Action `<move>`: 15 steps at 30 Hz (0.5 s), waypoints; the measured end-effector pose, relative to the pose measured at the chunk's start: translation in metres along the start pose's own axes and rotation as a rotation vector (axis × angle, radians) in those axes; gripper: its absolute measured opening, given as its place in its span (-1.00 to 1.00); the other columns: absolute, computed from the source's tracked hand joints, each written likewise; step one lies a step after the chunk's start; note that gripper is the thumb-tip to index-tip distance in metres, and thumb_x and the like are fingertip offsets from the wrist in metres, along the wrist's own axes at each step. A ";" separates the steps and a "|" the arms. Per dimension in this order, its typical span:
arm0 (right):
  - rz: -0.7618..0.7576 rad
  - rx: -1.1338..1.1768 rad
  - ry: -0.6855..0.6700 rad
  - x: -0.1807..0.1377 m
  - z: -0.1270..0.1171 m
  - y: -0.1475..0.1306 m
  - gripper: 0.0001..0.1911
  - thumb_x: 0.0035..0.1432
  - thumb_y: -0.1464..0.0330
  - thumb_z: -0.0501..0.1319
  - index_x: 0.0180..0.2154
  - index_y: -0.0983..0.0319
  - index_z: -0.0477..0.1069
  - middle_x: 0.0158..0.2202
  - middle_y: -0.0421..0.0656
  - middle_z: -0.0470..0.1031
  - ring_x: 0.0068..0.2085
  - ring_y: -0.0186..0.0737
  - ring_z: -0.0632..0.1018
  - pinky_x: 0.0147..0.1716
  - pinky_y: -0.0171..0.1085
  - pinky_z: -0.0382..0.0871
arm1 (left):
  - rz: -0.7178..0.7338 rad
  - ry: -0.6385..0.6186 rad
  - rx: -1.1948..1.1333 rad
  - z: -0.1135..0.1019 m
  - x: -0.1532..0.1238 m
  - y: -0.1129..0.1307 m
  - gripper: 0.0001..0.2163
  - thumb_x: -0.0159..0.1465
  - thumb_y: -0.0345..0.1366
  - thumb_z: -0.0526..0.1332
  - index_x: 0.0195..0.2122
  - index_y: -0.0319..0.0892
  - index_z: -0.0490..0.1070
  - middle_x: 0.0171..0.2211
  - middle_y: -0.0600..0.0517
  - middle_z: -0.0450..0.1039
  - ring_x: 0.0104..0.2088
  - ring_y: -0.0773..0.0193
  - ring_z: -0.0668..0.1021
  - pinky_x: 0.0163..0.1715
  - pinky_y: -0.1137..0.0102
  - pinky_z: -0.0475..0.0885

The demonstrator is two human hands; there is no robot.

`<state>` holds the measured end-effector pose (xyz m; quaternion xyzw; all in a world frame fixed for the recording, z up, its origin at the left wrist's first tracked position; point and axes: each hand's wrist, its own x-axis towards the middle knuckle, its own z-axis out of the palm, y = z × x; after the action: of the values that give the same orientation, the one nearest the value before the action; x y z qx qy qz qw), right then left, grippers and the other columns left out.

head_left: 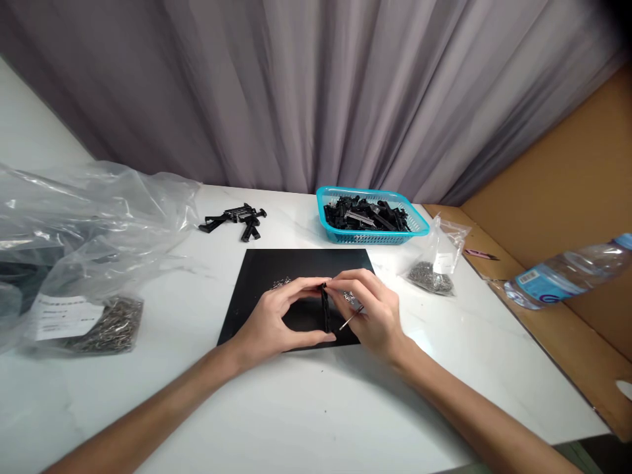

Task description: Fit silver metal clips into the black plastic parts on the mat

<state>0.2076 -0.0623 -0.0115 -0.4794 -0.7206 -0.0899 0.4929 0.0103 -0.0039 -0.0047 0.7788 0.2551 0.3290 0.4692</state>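
Note:
My left hand (276, 315) holds a narrow black plastic part (324, 309) on edge, thumb at its near end and fingers at its far end. My right hand (372, 309) is closed, with its fingertips at the far end of that part. A thin metal tool (349, 318) sticks out of the right hand, its pale tip pointing down and left; its exact kind cannot be made out. Below both hands lies a black mat (261, 280). Small shiny metal pieces (281, 283) rest on the mat behind the left hand, and more metal pieces (349, 297) show by the right fingers.
A blue basket (375, 238) of black parts stands at the back, with loose black parts (237, 217) to its left. Bags of metal pieces lie left (111, 322) and right (430, 276). A plastic bottle (567, 276) and a pink-handled cutter (481, 255) are at the right.

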 end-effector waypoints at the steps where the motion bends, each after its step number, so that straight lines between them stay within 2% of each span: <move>1: 0.014 -0.004 0.004 0.000 0.000 0.000 -0.90 0.38 0.43 0.24 -0.15 0.16 0.53 -0.21 -0.07 0.63 -0.25 -0.18 0.64 -0.31 -0.22 0.55 | 0.000 0.004 -0.001 0.000 0.000 -0.001 -0.35 0.04 -0.18 0.58 0.17 -0.08 0.46 0.04 -0.06 0.59 0.03 0.03 0.64 0.18 0.11 0.56; 5: 0.025 -0.064 0.036 -0.001 -0.001 0.001 -0.93 0.39 0.39 0.25 -0.16 0.15 0.53 -0.24 -0.09 0.64 -0.28 -0.19 0.64 -0.33 -0.23 0.51 | -0.001 0.009 -0.013 0.002 0.001 -0.002 -0.32 0.04 -0.19 0.58 0.20 -0.08 0.45 0.04 -0.07 0.60 0.03 0.03 0.64 0.18 0.11 0.56; 9: -0.099 -0.214 0.045 -0.005 -0.001 0.002 -0.92 0.38 0.44 0.27 -0.14 0.15 0.53 -0.27 -0.14 0.66 -0.34 -0.25 0.62 -0.35 -0.28 0.45 | 0.019 0.027 0.005 0.004 0.001 0.000 -0.33 0.05 -0.19 0.58 0.19 -0.10 0.46 0.03 -0.09 0.61 0.03 0.01 0.64 0.17 0.10 0.56; 15: -0.131 -0.379 0.094 -0.005 -0.001 -0.005 -0.92 0.41 0.45 0.24 -0.14 0.21 0.52 -0.29 -0.23 0.68 -0.51 -0.43 0.52 -0.48 -0.33 0.27 | 0.144 0.078 0.086 0.007 0.001 -0.004 -0.38 0.10 -0.24 0.55 0.19 -0.12 0.47 0.10 -0.13 0.58 0.04 0.01 0.65 0.15 0.10 0.58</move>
<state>0.2044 -0.0682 -0.0132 -0.5109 -0.6967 -0.2782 0.4199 0.0161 -0.0052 -0.0107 0.8011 0.2305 0.3806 0.4003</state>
